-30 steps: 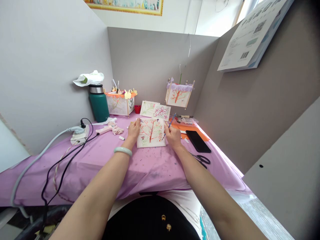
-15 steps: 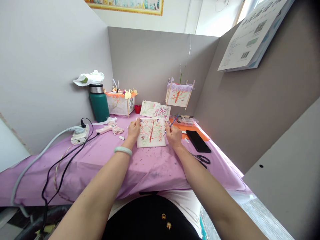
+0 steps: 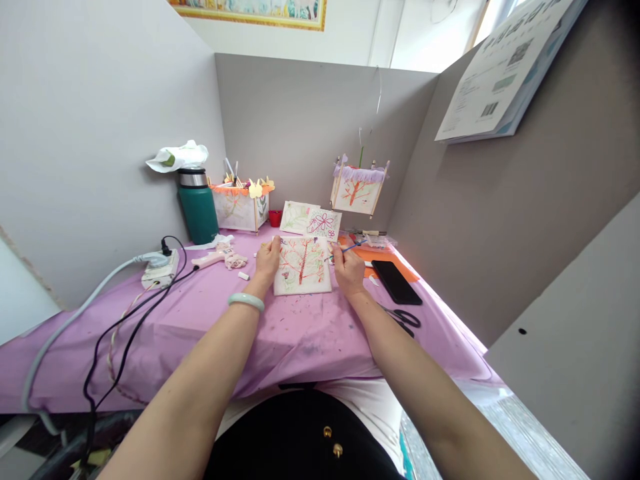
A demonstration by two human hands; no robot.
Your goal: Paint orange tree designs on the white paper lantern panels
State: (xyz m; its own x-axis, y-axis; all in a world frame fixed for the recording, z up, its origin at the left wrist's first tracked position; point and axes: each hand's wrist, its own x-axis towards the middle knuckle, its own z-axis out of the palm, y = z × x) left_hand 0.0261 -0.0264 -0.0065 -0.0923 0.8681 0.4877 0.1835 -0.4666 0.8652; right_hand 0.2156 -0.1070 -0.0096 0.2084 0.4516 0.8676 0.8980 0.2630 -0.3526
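My left hand is closed on the left edge of a square white panel, its thumb at the upper left corner. The panel carries a drawing of a red-orange tree with green marks. At the panel's right edge, my right hand is closed around a slim blue pen. The pen lies at a low slant, its left end near the drawing's right side. Whether that end touches the panel I cannot tell.
Two drawn cards lean behind the panel. Further right are a black phone, scissors and a hanging paper lantern. On the left stand a green bottle, a power strip and a pink glue gun.
The blue pen has tipped from a steep slant to a flatter one, its left end rising along the panel's right side. My left hand and the panel have stayed in place.
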